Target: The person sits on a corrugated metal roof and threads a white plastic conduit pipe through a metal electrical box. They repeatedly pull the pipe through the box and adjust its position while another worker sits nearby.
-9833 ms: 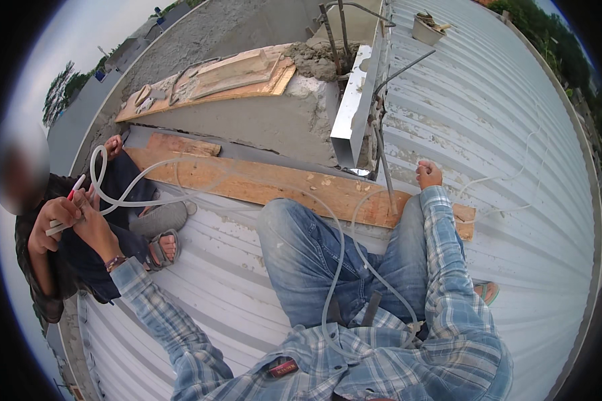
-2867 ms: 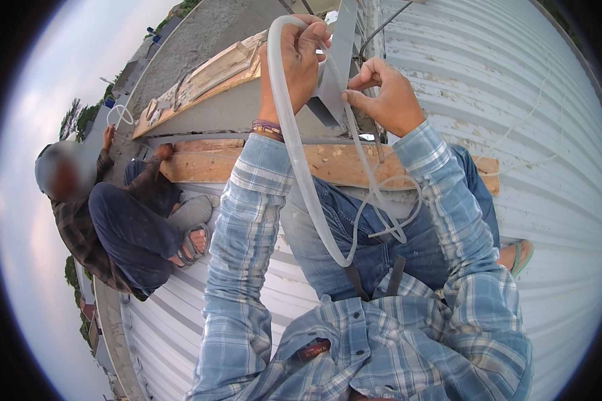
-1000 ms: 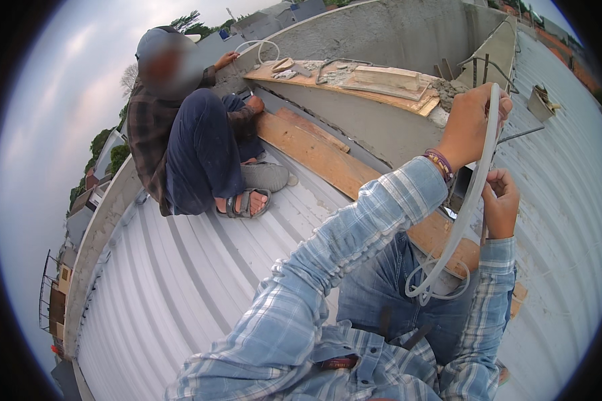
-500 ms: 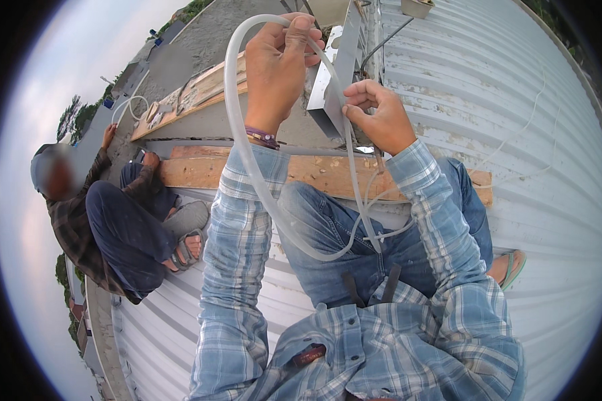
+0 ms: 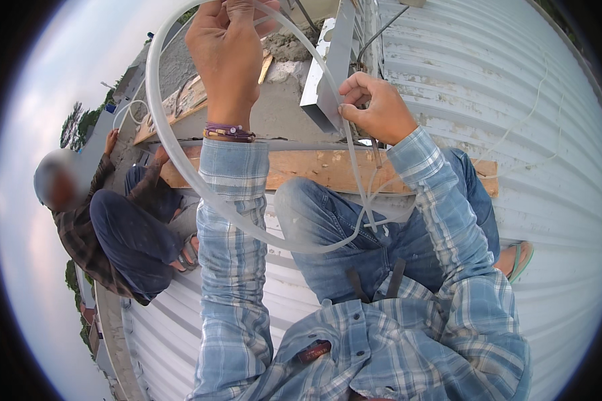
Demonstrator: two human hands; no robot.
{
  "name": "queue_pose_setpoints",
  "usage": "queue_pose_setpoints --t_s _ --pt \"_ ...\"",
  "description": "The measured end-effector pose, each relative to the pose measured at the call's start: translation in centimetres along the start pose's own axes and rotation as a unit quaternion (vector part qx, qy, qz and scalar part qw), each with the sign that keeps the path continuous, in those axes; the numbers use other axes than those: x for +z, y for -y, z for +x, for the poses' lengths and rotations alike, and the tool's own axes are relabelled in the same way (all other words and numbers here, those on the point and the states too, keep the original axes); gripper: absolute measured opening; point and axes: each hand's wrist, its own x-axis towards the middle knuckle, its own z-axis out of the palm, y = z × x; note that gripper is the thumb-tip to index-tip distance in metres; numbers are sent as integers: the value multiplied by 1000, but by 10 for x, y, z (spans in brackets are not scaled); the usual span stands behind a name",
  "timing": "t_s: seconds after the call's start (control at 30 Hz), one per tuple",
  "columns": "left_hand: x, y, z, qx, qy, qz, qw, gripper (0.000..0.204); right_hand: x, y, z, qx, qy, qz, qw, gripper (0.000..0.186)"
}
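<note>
My left hand (image 5: 229, 57) is raised at the top edge, its fingers closed round the translucent plastic tube (image 5: 174, 150), which hangs in a wide loop over my left forearm. My right hand (image 5: 374, 107) is lower on the right, pinching the descending length of the same tube between thumb and fingers. Below, several thinner loops of tube lie over my jeans. Just beyond my right hand stands a silver metal channel (image 5: 314, 83), with bent steel bars beside it. A long wooden plank (image 5: 294, 167) lies behind my knees.
A co-worker (image 5: 124, 234) crouches at my left, one hand at a white tube loop (image 5: 134, 110). Behind are a cement-rendered ledge (image 5: 281, 113) with boards and mortar, and a roof parapet. Corrugated metal sheeting (image 5: 488, 60) extends around me, with thin tubes across it at right.
Since half a second ago my left hand has moved up and leftward, drawing the tube into a wider loop. My right hand stays on the tube, slightly higher and further left.
</note>
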Motion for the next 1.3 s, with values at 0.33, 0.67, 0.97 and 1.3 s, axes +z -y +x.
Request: queue_pose_setpoints --t_s 0.33,0.67,0.97,1.3 --pt "6 45 -27 24 83 33 996 40 -3 2 0 -10 10 -33 999 26" --pt "18 57 -45 21 59 57 996 40 3 -5 4 -45 -53 34 997 25" --pt "15 55 -54 -4 138 140 981 41 11 -19 8 -105 -96 93 985 27" --pt "14 29 -42 28 35 172 984 46 2 -10 -5 -14 16 85 996 27"
